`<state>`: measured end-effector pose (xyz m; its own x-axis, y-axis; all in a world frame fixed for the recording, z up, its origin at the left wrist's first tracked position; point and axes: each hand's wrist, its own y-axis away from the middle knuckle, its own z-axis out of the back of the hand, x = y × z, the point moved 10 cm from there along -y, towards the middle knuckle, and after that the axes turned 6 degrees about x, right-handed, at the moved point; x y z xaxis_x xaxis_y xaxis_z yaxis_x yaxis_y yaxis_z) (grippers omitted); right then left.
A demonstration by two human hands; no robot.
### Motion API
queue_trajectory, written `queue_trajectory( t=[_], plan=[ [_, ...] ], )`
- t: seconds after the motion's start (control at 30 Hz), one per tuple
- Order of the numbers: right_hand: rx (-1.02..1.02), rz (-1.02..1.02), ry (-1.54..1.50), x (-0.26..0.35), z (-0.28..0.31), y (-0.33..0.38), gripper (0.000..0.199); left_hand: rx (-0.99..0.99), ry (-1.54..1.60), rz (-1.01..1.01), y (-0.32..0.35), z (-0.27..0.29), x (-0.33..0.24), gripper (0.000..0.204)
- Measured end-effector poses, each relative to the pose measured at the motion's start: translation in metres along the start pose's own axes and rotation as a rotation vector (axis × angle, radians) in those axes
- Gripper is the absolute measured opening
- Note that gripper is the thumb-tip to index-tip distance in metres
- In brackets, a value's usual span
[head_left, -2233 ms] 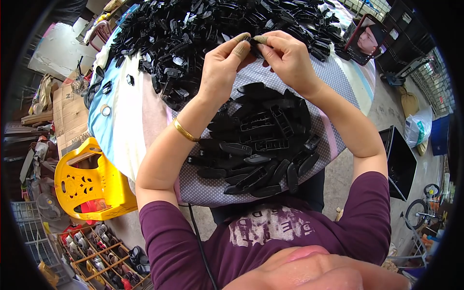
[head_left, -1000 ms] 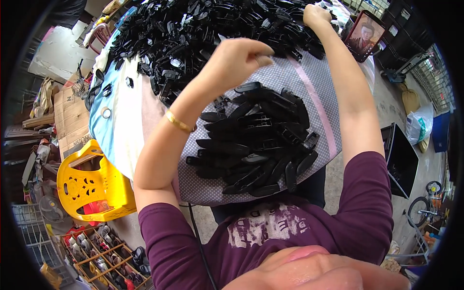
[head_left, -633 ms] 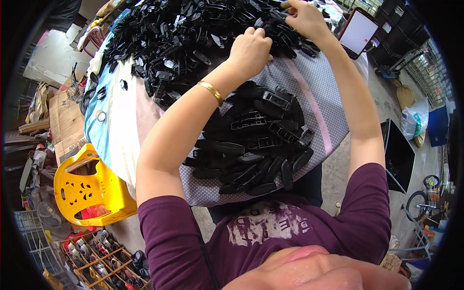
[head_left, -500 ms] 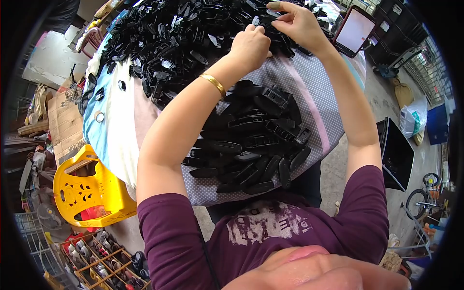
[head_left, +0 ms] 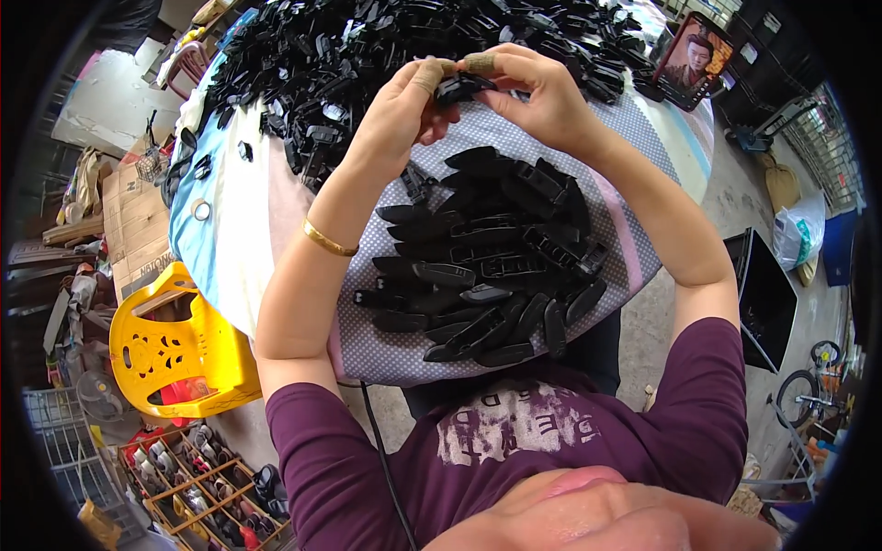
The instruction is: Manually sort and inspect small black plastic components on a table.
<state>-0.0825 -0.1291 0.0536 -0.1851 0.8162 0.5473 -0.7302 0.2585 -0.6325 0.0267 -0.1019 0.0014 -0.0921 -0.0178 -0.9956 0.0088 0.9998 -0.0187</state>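
My left hand (head_left: 401, 112) and my right hand (head_left: 542, 95) meet over the near edge of a big heap of black plastic pieces (head_left: 303, 69). Between their fingertips is a small black plastic part (head_left: 462, 88), gripped from both sides. Tan coverings wrap some fingertips on both hands. Just below, a smaller group of long, curved black plastic pieces (head_left: 496, 266) lies on the dotted cloth (head_left: 386, 354). Fingers partly hide the held part, so its exact kind does not show.
A phone (head_left: 694, 62) with a lit screen stands at the table's far right. A tape roll (head_left: 200, 210) lies on the cloth at left. Beside the table are a yellow plastic chair (head_left: 152, 354), a shoe rack (head_left: 207, 496) and a flat black panel (head_left: 763, 298).
Both hands have drawn back from the heap toward me and now hold a black plastic part between them. The phone's screen picture has changed, and the view has shifted slightly.
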Motion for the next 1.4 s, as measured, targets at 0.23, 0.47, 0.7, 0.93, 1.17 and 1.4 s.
queue_trajectory(
  t=[0.23, 0.47, 0.7, 0.93, 1.17, 1.4],
  plan=[
    [-0.052, -0.206, -0.288, -0.021, 0.003, 0.007, 0.027, 0.108, -0.062, -0.215, 0.005, -0.014, -0.022, 0.029],
    [-0.125, -0.138, -0.124, -0.007, 0.014, 0.008, 0.03, -0.154, -0.316, -0.368, 0.009, 0.003, -0.033, 0.031],
    [-0.098, -0.11, -0.044, 0.001, 0.008, 0.008, 0.03, -0.137, -0.294, -0.329, 0.009, -0.001, -0.03, 0.029],
    [-0.131, -0.069, 0.077, 0.011, 0.007, 0.008, 0.029, -0.236, -0.416, -0.314, 0.016, -0.01, -0.031, 0.026],
    [-0.158, -0.046, 0.251, 0.017, 0.004, 0.006, 0.028, -0.293, -0.268, -0.354, 0.01, -0.005, -0.024, 0.025],
    [0.128, -0.447, -0.215, -0.037, -0.021, 0.012, 0.036, -0.201, -0.19, -0.357, 0.013, -0.004, -0.037, 0.022]
  ],
)
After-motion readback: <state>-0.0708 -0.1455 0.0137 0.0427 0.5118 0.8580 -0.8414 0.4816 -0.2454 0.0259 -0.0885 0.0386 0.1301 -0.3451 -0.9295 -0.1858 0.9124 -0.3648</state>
